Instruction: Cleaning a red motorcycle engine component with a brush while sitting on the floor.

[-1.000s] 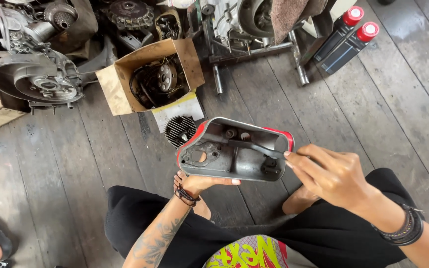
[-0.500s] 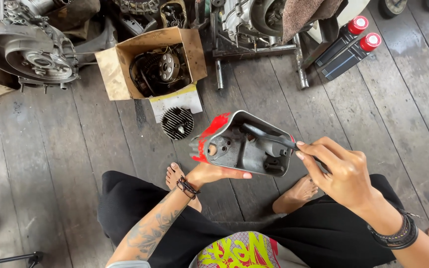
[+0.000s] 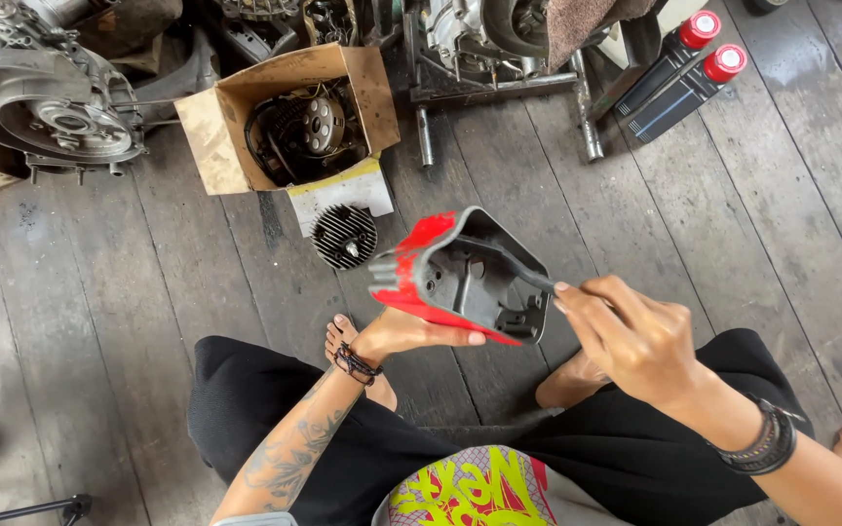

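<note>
The red and black plastic cover [image 3: 460,278] sits near the middle of the view, held up over the person's lap with its hollow, ribbed black inside turned toward the camera and the red outer skin showing along its edge at nine o'clock. The left hand [image 3: 409,333] cradles it from below, at about seven o'clock of the piece, fingers curled under the red rim and the thumb lying flat along it. The right hand [image 3: 635,336] is clenched around a thin dark tool [image 3: 528,278], held like a pen, whose tip reaches into the cavity from three o'clock; what kind of tool it is cannot be told. The support is only that one palm under one edge, so a hard push with the tool could likely tip the cover out of the grip or make the tip skid across the ribs toward the left fingers. Below the piece are bare feet and black trousers on the wooden floor [image 3: 148,292]. At eleven o'clock of the cover lies a round finned metal part [image 3: 344,236], and beyond it an open cardboard box [image 3: 289,127] with a wired engine part inside. An engine casing [image 3: 46,97] lies at ten o'clock, and two dark bottles with red caps [image 3: 679,73] at one o'clock.
</note>
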